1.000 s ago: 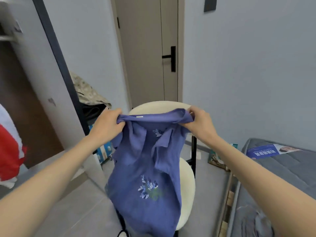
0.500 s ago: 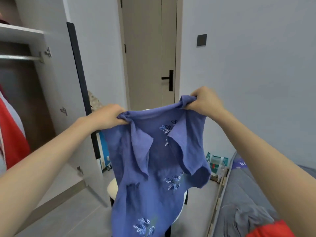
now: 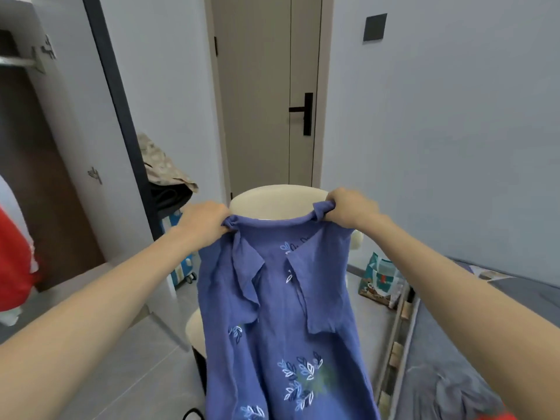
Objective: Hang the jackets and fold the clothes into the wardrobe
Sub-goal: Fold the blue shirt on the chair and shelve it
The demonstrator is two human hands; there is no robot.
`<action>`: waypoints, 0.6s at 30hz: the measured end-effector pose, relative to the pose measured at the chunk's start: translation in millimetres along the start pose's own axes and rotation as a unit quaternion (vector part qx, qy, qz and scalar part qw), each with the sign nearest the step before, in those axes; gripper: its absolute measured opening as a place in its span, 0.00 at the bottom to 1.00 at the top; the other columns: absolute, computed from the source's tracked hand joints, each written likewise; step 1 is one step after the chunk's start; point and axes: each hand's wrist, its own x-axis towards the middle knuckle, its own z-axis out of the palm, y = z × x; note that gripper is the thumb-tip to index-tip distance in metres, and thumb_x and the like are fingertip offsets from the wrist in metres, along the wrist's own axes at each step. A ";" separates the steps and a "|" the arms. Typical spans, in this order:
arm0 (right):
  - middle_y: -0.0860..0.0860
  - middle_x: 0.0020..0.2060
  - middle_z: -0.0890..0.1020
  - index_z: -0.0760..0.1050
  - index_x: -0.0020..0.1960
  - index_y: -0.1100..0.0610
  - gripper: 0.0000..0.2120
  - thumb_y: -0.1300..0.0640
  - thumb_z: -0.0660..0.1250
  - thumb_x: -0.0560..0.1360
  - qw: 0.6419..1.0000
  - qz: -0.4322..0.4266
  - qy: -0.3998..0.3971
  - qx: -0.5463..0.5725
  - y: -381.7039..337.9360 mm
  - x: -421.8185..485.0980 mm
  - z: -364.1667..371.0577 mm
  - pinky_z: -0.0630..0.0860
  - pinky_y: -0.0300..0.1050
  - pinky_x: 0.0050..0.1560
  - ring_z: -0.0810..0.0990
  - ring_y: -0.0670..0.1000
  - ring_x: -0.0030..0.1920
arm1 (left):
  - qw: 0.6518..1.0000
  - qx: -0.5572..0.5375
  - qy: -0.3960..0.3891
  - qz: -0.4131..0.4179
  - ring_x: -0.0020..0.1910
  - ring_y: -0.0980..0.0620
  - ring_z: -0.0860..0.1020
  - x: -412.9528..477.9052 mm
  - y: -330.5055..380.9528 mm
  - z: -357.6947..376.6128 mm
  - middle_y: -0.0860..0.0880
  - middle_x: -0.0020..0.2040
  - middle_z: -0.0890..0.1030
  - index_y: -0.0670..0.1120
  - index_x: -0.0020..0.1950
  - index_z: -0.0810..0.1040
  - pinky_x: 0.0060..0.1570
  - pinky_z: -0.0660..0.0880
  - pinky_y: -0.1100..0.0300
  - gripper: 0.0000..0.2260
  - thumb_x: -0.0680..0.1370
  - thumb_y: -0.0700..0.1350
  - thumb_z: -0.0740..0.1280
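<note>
Lowered, blue shirt (image 3: 281, 313) hangs below left hand (image 3: 206, 219) and right hand (image 3: 348, 207) grip

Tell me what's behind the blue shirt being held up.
A cream chair stands behind the blue shirt: its rounded backrest shows above the collar, a bit of seat at the shirt's left edge. The rest of the seat and anything on it are covered.

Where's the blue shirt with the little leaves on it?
In the middle of the head view, the blue shirt hangs in front of the cream chair, with the left hand and right hand gripping its top corners.
</note>
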 end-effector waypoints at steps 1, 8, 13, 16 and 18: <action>0.52 0.39 0.76 0.72 0.42 0.55 0.04 0.55 0.66 0.74 1.000 -0.009 -0.002 -0.003 3.2 14.3 13.6 0.63 0.43 0.32 0.74 0.56 0.42 | 1.000 0.010 0.000 -0.004 0.39 0.46 0.73 13.3 -3.1 10.7 0.47 0.40 0.76 0.45 0.41 0.71 0.32 0.62 0.58 0.12 0.81 0.49 0.59; 0.48 0.29 0.71 0.69 0.35 0.54 0.25 0.35 0.75 0.63 0.984 -0.053 -0.170 -0.015 11.0 89.6 88.5 0.65 0.45 0.35 0.69 0.51 0.33 | 0.996 0.081 -0.024 -0.030 0.50 0.45 0.79 91.7 -20.0 87.4 0.46 0.52 0.79 0.45 0.52 0.75 0.38 0.66 0.56 0.07 0.82 0.45 0.58; 0.46 0.46 0.77 0.72 0.48 0.49 0.24 0.36 0.77 0.63 0.930 -0.117 -0.341 -0.067 5.8 131.4 136.4 0.71 0.44 0.44 0.75 0.53 0.47 | 0.992 0.096 -0.056 -0.051 0.51 0.46 0.79 130.1 -30.0 151.5 0.47 0.52 0.80 0.46 0.50 0.76 0.38 0.66 0.57 0.06 0.81 0.42 0.59; 0.44 0.46 0.78 0.70 0.44 0.45 0.21 0.47 0.81 0.62 0.910 -0.114 -0.392 -0.071 7.7 151.9 162.2 0.71 0.42 0.42 0.76 0.52 0.47 | 0.991 0.098 -0.068 -0.063 0.53 0.45 0.79 144.8 -34.0 180.5 0.47 0.54 0.79 0.46 0.52 0.76 0.40 0.67 0.57 0.07 0.81 0.41 0.59; 0.49 0.43 0.78 0.72 0.44 0.52 0.16 0.50 0.79 0.66 0.931 -0.100 -0.339 -0.089 9.8 165.2 181.7 0.70 0.42 0.41 0.75 0.54 0.44 | 0.991 0.095 -0.071 -0.067 0.52 0.45 0.79 152.4 -35.2 196.2 0.47 0.53 0.79 0.46 0.51 0.76 0.39 0.67 0.56 0.07 0.81 0.40 0.58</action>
